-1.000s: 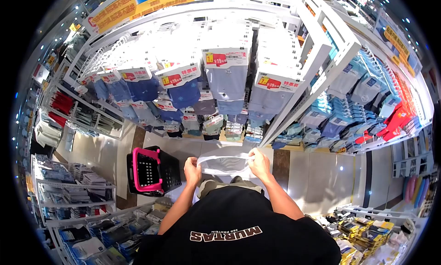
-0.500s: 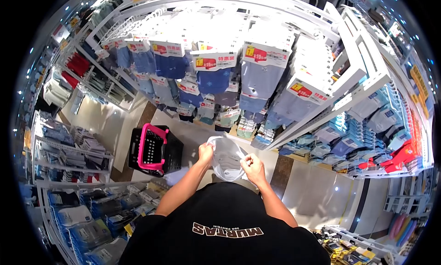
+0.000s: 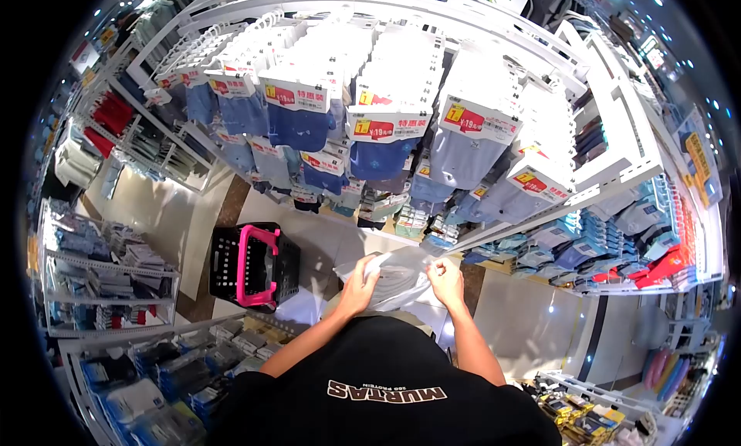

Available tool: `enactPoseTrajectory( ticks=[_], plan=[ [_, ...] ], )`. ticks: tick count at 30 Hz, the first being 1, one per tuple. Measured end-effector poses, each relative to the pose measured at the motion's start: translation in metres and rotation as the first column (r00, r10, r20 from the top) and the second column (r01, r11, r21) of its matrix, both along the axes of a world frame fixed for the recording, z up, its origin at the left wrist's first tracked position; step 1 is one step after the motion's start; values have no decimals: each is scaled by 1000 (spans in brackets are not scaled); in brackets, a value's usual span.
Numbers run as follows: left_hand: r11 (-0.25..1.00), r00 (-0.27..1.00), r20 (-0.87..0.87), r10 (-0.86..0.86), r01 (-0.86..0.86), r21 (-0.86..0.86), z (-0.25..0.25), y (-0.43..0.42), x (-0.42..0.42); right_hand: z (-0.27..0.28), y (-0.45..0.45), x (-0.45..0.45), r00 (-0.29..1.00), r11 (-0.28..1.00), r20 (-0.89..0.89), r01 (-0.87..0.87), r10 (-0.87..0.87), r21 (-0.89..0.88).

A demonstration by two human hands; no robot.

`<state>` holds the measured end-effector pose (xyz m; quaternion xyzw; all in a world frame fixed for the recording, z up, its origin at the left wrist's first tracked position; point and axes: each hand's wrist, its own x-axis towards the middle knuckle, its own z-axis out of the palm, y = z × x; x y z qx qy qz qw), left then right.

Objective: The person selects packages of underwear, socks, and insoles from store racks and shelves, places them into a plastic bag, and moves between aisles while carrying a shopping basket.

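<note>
A translucent whitish plastic bag (image 3: 399, 282) is held up in front of my black shirt, with pale, folded-looking layers showing through it. My left hand (image 3: 360, 286) is closed on the bag's left side, the thumb towards the inner face. At the bag's upper right edge, my right hand (image 3: 445, 282) pinches the plastic between closed fingers. What lies inside the bag, if anything, I cannot make out.
Ahead stands a rack of hanging blue and grey packaged garments (image 3: 378, 156) with red and yellow price tags. On the floor to the left is a black basket (image 3: 224, 268) with a pink handle (image 3: 245, 264). A shelf of packaged goods (image 3: 177, 373) is at lower left.
The bag was a rounded open shape and now looks flatter and wider, tilted to the right. Both hands have shifted to the right, and the view has turned slightly.
</note>
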<state>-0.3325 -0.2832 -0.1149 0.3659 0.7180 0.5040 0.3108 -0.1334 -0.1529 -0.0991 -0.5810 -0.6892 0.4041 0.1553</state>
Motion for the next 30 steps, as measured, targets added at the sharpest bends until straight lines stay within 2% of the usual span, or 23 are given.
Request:
enactPoseTrajectory(
  ticks=[2,3,5,7,9,11,13,15,17,19,20,25,27,30],
  plan=[
    [991,991,40,-127,128,-41,-5,3,-17,2,8,-8,996,1000,90,1,-4,26],
    [979,979,63,-192,196,-57,-8,5,-24,7,13,-12,997,994,67,-32,25,104],
    [977,979,78,-190,196,-81,-4,11,-37,25,25,-19,996,964,33,-84,78,253],
    [975,976,68,-208,212,-64,-5,21,-58,81,42,-37,960,970,-279,81,-14,228],
    [979,978,123,-169,180,-92,-10,30,-72,144,54,-57,821,920,-570,252,-40,299],
    [977,972,123,-200,208,-55,-7,40,-87,189,67,-74,846,730,-531,335,44,595],
    [971,967,125,-224,232,-53,-1,49,-96,212,88,-86,870,605,-490,359,59,711],
    [966,961,136,-239,249,-63,0,53,-104,213,115,-98,814,634,-580,431,35,642],
    [960,955,153,-254,269,-80,-4,57,-110,203,142,-100,777,706,-627,413,57,575],
    [960,945,204,-257,273,-56,-9,58,-114,188,156,-104,831,650,-555,406,30,642],
    [960,939,230,-256,274,-48,-12,56,-116,182,157,-107,797,616,-601,444,61,651],
    [963,922,288,-257,271,-8,-16,49,-134,210,130,-125,539,745,-834,506,119,434],
    [963,923,286,-256,268,-2,-18,50,-142,199,136,-113,499,850,-864,422,73,316],
    [944,885,355,-300,330,-24,-11,49,-156,190,139,-110,534,866,-844,393,60,310]
  ],
)
